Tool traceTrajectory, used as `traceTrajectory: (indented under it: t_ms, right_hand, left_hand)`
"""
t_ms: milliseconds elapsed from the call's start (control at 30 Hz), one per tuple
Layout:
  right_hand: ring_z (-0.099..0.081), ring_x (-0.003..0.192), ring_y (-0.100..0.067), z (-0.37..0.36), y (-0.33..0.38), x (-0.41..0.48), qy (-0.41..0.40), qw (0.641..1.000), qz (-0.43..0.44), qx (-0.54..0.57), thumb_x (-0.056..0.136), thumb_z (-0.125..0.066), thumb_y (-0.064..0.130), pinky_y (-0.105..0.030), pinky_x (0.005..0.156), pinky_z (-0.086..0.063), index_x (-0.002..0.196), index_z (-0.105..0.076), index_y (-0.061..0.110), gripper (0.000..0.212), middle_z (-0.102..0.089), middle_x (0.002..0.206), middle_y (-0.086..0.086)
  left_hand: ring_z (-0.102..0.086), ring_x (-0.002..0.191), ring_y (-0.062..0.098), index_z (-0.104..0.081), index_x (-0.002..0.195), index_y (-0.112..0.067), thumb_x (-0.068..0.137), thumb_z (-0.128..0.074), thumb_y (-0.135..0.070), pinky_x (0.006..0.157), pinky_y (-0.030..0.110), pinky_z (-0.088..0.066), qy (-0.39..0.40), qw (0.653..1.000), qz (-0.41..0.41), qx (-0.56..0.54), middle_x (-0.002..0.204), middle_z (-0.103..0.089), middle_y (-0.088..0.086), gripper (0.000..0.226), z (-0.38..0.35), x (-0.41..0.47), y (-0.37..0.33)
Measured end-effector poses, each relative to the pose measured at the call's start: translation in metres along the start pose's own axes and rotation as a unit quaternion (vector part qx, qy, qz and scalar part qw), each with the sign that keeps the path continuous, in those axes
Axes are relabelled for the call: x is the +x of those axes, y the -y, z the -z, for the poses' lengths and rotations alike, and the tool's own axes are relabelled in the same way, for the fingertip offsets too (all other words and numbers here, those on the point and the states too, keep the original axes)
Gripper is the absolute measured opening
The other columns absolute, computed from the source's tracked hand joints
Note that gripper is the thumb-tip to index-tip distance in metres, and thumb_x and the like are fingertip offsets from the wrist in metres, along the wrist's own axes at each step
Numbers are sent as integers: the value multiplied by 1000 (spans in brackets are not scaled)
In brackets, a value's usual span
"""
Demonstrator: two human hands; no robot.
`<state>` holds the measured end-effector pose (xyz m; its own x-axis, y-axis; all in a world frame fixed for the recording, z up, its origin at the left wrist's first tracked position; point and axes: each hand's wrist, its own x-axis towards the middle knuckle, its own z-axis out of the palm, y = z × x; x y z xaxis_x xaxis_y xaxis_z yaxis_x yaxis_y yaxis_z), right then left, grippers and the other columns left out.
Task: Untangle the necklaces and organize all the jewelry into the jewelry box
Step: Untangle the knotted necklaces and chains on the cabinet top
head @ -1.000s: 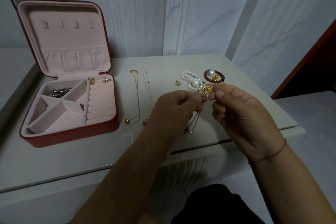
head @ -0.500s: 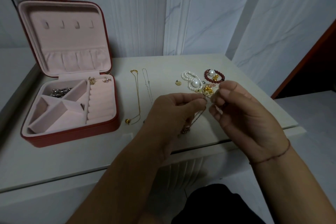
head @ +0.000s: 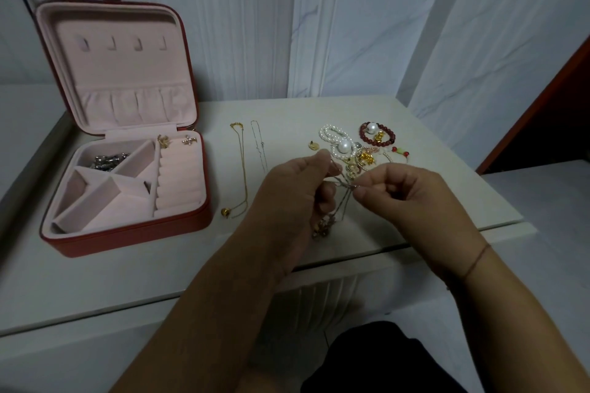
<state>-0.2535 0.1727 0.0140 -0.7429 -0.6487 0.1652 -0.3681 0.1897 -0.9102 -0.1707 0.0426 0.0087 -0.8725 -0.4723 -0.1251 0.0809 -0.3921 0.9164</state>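
Observation:
My left hand (head: 293,201) and my right hand (head: 412,201) both pinch a thin tangled chain (head: 343,183) just above the table; its pendants (head: 322,228) dangle below between the hands. A red jewelry box (head: 127,233) with pink lining stands open at the left, holding silver pieces (head: 108,160) in a back compartment and two small earrings (head: 175,140) at the back rim. A gold necklace (head: 241,169) and a silver chain (head: 258,147) lie straightened beside the box. A pile with a pearl bracelet (head: 335,140), a red bead bracelet (head: 378,135) and gold charms (head: 367,158) lies beyond my hands.
The white table (head: 159,265) has its front edge close to me and its right edge near the pile. A small gold disc (head: 313,145) lies left of the pearls. White marbled walls stand behind. A dark red panel (head: 549,105) rises at the right.
Both hands drew the tangled chain down and toward me, away from the pile, and moved slightly apart. More of the pile shows behind them.

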Motion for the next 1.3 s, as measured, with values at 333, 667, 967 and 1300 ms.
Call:
traceTrajectory:
  t_ms: [333,667,967,1300]
  right_hand:
    - [-53,65,-9,-1,-5,7,-17,882,-197,427,77,-56,24,-22,66,-37,75,-56,18,6,-59,63,2]
    - [-47,53,-9,-4,-2,10,21,781,-207,589,84,-51,24,-21,60,-42,66,-59,16,21,-37,49,7]
    - [-34,44,-6,5,-11,7,106,838,-187,501,52,-92,26,-22,59,-37,68,-54,20,42,-31,46,9]
    - [-24,33,-4,4,2,0,78,842,-244,475,81,-57,19,-17,46,-34,76,-68,13,14,-26,38,9]
  left_hand:
    - [-42,61,14,-51,65,-16,97,-46,-36,60,30,-35,-46,993,-19,111,60,-49,-3,38,5,-1,-3]
    - [-58,73,13,-58,84,-11,95,-48,-25,84,30,-49,-1,994,-8,-112,50,-52,-5,21,0,3,-3]
    - [-33,46,5,-49,77,-17,85,-52,-29,54,18,-44,78,967,3,-241,54,-38,-7,15,8,11,-9]
    - [-28,43,3,-63,99,-10,97,-44,-16,46,16,-34,121,987,-34,-100,61,-42,-4,20,8,8,-8]
